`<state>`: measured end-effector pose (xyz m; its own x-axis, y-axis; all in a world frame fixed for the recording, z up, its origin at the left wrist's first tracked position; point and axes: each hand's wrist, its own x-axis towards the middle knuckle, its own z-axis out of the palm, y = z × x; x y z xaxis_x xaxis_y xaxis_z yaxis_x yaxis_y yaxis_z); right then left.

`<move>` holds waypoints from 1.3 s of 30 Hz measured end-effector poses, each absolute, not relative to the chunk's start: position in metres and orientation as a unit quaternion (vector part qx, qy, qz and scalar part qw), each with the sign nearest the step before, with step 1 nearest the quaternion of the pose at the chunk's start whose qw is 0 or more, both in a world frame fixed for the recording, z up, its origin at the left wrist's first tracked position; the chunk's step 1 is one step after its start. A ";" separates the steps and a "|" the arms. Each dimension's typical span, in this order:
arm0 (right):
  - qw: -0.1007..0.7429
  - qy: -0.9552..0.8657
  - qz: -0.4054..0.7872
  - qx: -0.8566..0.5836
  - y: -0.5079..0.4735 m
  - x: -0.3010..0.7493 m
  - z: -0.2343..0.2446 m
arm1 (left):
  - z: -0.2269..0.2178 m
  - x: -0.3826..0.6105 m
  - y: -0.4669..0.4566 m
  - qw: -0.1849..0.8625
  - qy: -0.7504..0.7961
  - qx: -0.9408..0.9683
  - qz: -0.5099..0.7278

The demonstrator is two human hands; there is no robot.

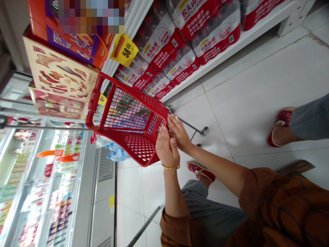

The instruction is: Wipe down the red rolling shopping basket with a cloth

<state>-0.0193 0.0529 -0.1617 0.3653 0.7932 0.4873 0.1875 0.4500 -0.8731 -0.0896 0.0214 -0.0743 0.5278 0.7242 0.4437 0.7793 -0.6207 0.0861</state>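
A red plastic shopping basket (138,147) is sitting near the white shelf (231,56). It looks light and stiff, best taken by its thick rim. The left hand (167,151) is lying open against its near end, while the right hand (178,133) is curving its fingers at the rim, grip unclear, both forearms reaching forward together.

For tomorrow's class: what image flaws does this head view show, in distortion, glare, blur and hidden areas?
In the head view, the wide lens bends and tilts the shelf; the chiller looks washed out by its bright lights; the floor tiles carry a soft sheen; a pixelated patch hides the top; the left hand, right hand and basket stay fairly sharp.
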 end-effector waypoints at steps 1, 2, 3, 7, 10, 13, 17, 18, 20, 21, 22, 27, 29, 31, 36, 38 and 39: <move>0.675 -0.520 0.224 -0.473 0.053 -0.020 -0.164 | -0.074 -0.090 0.021 0.060 -0.432 -0.872 -0.223; 0.674 -0.523 0.223 -0.472 0.053 -0.020 -0.167 | -0.073 -0.090 0.021 0.060 -0.432 -0.872 -0.222; 0.673 -0.526 0.221 -0.470 0.052 -0.020 -0.169 | -0.073 -0.091 0.020 0.061 -0.431 -0.873 -0.222; 0.682 -0.526 0.209 -0.463 0.051 -0.022 -0.178 | -0.072 -0.093 0.019 0.065 -0.422 -0.876 -0.225; 0.687 -0.520 0.215 -0.459 0.050 -0.025 -0.188 | -0.071 -0.095 0.018 0.070 -0.422 -0.877 -0.220; 0.678 -0.516 0.239 -0.467 0.048 -0.028 -0.200 | -0.070 -0.097 0.017 0.064 -0.424 -0.877 -0.216; 0.674 -0.510 0.251 -0.471 0.045 -0.032 -0.217 | -0.068 -0.098 0.016 0.042 -0.425 -0.876 -0.225; 0.675 -0.507 0.252 -0.473 0.044 -0.033 -0.221 | -0.068 -0.099 0.015 0.040 -0.424 -0.876 -0.227; 0.674 -0.504 0.256 -0.476 0.043 -0.035 -0.228 | -0.068 -0.099 0.015 0.039 -0.422 -0.876 -0.231; 0.671 -0.503 0.260 -0.478 0.043 -0.035 -0.231 | -0.067 -0.100 0.015 0.039 -0.421 -0.876 -0.232; 0.668 -0.505 0.266 -0.478 0.042 -0.036 -0.233 | -0.067 -0.100 0.014 0.039 -0.420 -0.876 -0.233; 0.657 -0.504 0.293 -0.479 0.041 -0.035 -0.244 | -0.067 -0.102 0.013 0.033 -0.425 -0.873 -0.236; 0.651 -0.499 0.308 -0.481 0.040 -0.035 -0.246 | -0.068 -0.103 0.013 0.033 -0.427 -0.872 -0.237; 0.649 -0.495 0.320 -0.480 0.040 -0.035 -0.248 | -0.068 -0.103 0.012 0.034 -0.427 -0.872 -0.238; 0.651 -0.489 0.351 -0.462 0.035 -0.034 -0.246 | -0.069 -0.106 0.011 0.027 -0.424 -0.867 -0.260; 0.648 -0.480 0.367 -0.463 0.033 -0.032 -0.241 | -0.069 -0.107 0.010 0.026 -0.423 -0.866 -0.267; 0.650 -0.474 0.370 -0.465 0.032 -0.030 -0.237 | -0.069 -0.108 0.009 0.027 -0.422 -0.866 -0.268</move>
<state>-0.0303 0.0316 -0.2367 0.2773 0.9214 0.2724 -0.0401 0.2944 -0.9548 -0.1077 0.0090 -0.0687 0.4998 0.7161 0.4873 0.7449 -0.6424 0.1801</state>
